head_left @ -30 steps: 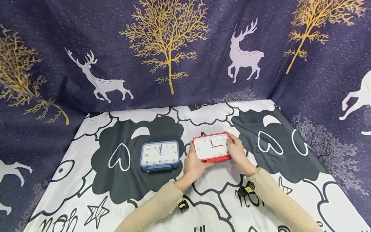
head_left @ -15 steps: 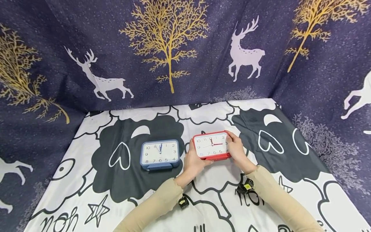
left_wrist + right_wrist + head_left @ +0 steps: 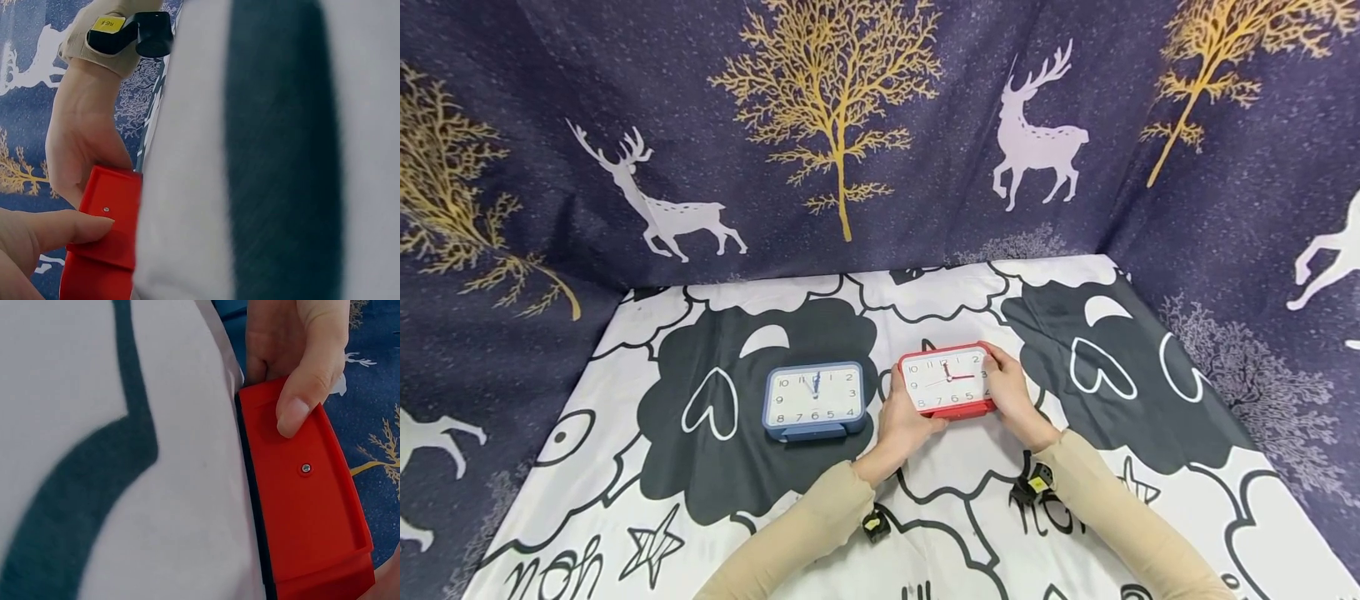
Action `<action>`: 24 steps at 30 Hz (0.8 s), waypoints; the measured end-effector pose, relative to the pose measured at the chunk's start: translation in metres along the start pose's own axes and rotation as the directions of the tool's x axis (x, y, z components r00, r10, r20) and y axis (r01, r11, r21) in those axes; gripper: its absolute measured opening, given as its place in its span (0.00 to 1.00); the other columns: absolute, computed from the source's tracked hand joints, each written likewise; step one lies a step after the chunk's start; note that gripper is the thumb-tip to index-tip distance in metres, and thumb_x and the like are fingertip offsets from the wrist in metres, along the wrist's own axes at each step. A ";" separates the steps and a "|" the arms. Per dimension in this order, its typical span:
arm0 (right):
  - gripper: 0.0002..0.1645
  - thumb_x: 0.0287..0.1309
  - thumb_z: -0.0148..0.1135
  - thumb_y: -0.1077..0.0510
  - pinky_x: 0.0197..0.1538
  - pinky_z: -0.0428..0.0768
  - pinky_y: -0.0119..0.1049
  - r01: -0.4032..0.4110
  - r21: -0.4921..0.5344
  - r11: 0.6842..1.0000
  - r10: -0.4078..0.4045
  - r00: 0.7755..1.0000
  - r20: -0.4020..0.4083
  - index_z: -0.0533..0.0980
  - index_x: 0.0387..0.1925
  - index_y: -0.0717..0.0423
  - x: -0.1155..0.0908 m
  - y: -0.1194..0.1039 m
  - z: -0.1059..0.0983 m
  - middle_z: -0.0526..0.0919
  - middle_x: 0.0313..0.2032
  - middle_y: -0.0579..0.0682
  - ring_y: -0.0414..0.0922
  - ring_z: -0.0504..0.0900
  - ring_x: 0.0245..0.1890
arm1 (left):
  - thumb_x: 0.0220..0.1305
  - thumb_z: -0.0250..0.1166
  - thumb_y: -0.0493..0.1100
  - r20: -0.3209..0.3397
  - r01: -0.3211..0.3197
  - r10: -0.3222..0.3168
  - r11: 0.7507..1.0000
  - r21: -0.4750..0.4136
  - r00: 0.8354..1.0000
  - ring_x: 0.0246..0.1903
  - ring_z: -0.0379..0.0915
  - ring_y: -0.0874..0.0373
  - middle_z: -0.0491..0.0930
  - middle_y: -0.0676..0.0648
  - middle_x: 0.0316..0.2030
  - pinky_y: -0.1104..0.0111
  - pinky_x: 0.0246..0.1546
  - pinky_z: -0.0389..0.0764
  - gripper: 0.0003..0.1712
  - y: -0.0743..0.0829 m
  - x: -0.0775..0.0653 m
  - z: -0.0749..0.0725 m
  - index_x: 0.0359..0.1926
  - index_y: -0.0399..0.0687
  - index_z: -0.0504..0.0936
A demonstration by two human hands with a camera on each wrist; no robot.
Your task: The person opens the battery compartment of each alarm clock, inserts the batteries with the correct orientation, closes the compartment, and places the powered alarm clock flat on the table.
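Observation:
A red alarm clock point(image 3: 945, 390) with a white face is tilted up toward me in the head view, gripped between both hands. My left hand point(image 3: 901, 423) has its left end, with the thumb along the bottom edge. In the left wrist view that thumb point(image 3: 87, 226) presses the red underside near a small screw. My right hand point(image 3: 1013, 393) grips the right end, its thumb over the edge of the face by the 3. The underside point(image 3: 312, 506) fills the right of the right wrist view. Fingers behind the clock are hidden. Left of it stands a blue alarm clock point(image 3: 815, 402).
A black-and-white patterned cloth point(image 3: 820, 542) covers the table. Dark blue curtains point(image 3: 917, 200) printed with deer and golden trees hang behind and at the sides. Small black cameras point(image 3: 876, 525) are strapped at both wrists.
The red clock tipped slightly up and back again, staying in both hands at nearly the same spot. The blue clock has not moved.

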State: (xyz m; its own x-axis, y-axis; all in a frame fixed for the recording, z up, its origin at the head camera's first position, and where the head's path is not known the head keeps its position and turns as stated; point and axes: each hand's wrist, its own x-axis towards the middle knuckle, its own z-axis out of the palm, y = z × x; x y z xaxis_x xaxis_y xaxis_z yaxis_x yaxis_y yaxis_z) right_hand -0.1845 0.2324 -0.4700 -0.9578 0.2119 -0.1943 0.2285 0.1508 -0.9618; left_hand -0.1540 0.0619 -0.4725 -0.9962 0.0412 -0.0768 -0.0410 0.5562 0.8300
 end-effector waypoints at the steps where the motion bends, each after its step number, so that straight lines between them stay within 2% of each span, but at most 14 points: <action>1: 0.27 0.74 0.35 0.62 0.63 0.61 0.40 0.001 0.001 1.000 -0.001 1.000 0.000 0.59 0.71 0.63 0.000 0.001 0.000 0.64 0.68 0.63 0.50 0.65 0.60 | 0.35 0.81 0.40 0.002 0.004 -0.004 1.000 0.003 1.000 0.50 0.77 0.41 0.77 0.38 0.56 0.51 0.48 0.76 0.66 0.000 0.000 0.000 0.73 0.41 0.50; 5: 0.27 0.74 0.35 0.62 0.63 0.62 0.40 0.003 0.002 1.000 -0.003 1.000 0.001 0.60 0.70 0.62 0.001 0.003 0.000 0.64 0.68 0.62 0.49 0.65 0.60 | 0.38 0.79 0.38 0.019 0.033 -0.033 0.999 -0.018 0.999 0.55 0.73 0.40 0.70 0.35 0.62 0.50 0.52 0.74 0.68 0.001 -0.002 0.003 0.74 0.36 0.44; 9: 0.27 0.74 0.35 0.62 0.64 0.62 0.40 0.009 -0.004 1.000 -0.009 1.000 0.006 0.60 0.71 0.62 0.001 0.004 0.000 0.64 0.68 0.62 0.50 0.65 0.61 | 0.41 0.76 0.35 0.074 0.052 -0.045 0.993 -0.102 0.996 0.62 0.65 0.39 0.55 0.33 0.71 0.50 0.59 0.70 0.69 0.004 -0.002 0.004 0.75 0.33 0.36; 12: 0.27 0.73 0.34 0.63 0.66 0.61 0.42 0.020 -0.020 1.000 -0.020 1.000 0.005 0.60 0.70 0.63 0.001 0.004 0.000 0.64 0.68 0.63 0.50 0.65 0.61 | 0.42 0.74 0.33 0.122 0.074 -0.054 0.984 -0.165 0.991 0.66 0.58 0.39 0.43 0.32 0.74 0.52 0.64 0.66 0.70 0.006 -0.002 0.003 0.74 0.32 0.31; 18: 0.27 0.74 0.34 0.62 0.67 0.60 0.42 0.012 -0.020 1.000 -0.012 1.000 0.001 0.60 0.70 0.62 0.001 0.004 -0.001 0.63 0.69 0.62 0.50 0.64 0.61 | 0.41 0.72 0.31 0.186 0.129 -0.085 0.963 -0.236 0.979 0.71 0.49 0.40 0.37 0.31 0.75 0.54 0.70 0.58 0.72 0.007 0.001 0.002 0.74 0.33 0.27; 24: 0.27 0.74 0.36 0.62 0.60 0.61 0.38 0.020 -0.046 0.999 -0.020 1.000 -0.003 0.61 0.71 0.58 0.002 0.005 -0.002 0.64 0.69 0.60 0.49 0.65 0.59 | 0.44 0.71 0.33 0.212 0.154 -0.099 0.952 -0.263 0.972 0.72 0.46 0.41 0.36 0.32 0.75 0.53 0.71 0.54 0.70 0.011 0.003 -0.003 0.74 0.35 0.27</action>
State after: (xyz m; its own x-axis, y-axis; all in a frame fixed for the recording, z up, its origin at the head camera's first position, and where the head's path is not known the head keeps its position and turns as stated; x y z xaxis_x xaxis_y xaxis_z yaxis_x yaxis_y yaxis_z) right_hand -0.1850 0.2354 -0.4746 -0.9618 0.2113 -0.1741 0.2167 0.1991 -0.9557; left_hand -0.1578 0.0653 -0.4621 -0.9483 0.1608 -0.2735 -0.2127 0.3174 0.9241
